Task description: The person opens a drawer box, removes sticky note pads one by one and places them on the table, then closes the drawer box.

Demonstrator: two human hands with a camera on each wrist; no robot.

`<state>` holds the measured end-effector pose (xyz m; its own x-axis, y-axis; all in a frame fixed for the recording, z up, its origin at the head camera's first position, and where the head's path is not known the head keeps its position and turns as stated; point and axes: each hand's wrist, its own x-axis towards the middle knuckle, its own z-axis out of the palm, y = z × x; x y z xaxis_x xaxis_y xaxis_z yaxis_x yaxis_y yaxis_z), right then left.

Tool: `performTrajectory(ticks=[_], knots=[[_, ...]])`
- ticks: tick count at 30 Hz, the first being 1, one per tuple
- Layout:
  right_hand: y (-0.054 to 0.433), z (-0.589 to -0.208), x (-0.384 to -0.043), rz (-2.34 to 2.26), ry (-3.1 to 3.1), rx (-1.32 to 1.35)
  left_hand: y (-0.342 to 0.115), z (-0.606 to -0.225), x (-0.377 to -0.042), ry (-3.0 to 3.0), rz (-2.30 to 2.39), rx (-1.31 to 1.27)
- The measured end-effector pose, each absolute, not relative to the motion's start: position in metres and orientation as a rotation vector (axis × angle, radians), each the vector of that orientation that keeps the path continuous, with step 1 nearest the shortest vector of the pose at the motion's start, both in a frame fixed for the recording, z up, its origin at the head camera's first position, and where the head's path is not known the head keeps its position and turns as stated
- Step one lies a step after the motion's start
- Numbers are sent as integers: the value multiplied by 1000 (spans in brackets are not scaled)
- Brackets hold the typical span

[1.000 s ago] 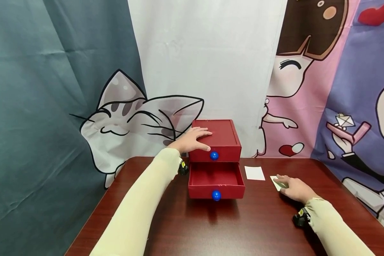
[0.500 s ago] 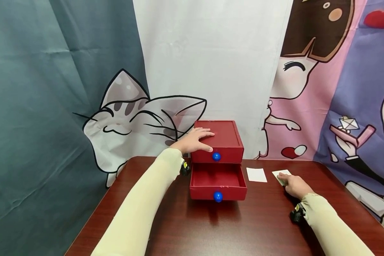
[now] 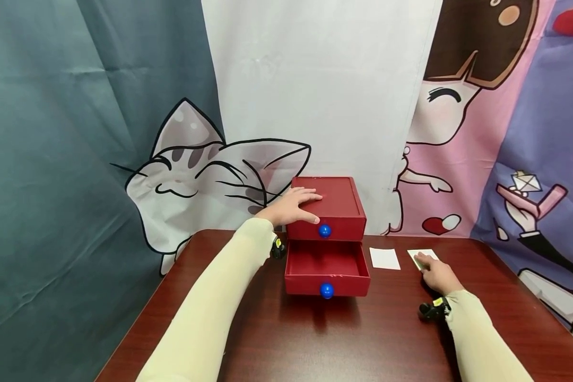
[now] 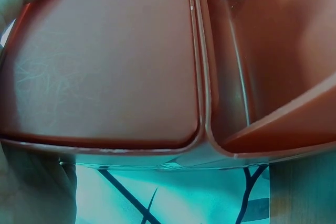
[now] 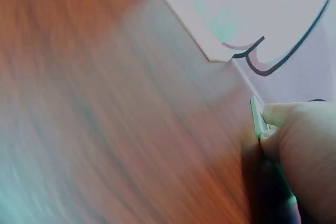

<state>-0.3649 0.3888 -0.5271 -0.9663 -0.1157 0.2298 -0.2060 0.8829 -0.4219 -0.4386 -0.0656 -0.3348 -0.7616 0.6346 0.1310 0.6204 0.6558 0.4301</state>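
My left hand (image 3: 291, 207) rests with spread fingers on the top left of a small red drawer box (image 3: 336, 196). Below, the box's lower drawer (image 3: 328, 285) is pulled out, and its inside shows bare. Each drawer front has a round blue knob (image 3: 327, 290). To the right, my right hand (image 3: 440, 275) pinches the near edge of a square white card (image 3: 428, 253), thumb and finger at its rim. In the right wrist view this card (image 5: 256, 116) looks greenish along its edge. The fingers hide part of it.
Another square white card (image 3: 384, 259) lies flat between the box and my right hand. Everything stands on a dark reddish wooden table (image 3: 363, 339). Behind its far edge hangs a printed cloth (image 3: 315, 79) with a cartoon cat and figures.
My right hand has moved the card away from me, roughly level with the other white card, and its wrist has turned. The left hand stays on the box.
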Motion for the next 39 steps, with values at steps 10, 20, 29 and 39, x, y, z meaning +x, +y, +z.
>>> performTrajectory(ticks=[10,20,29,39], knots=[[381,-539,-361,683,-2767,131,-67,-335,-441,2830,728,1060],[380,-542,-356,674,-2691,196,-67,-334,-437,2832,704,1055],[378,-541,-355,727,-2609,135,-65,-332,-437,2843,726,1045],[369,-533,-341,1145,-2299,-157,-67,-334,-436,2833,713,1049]])
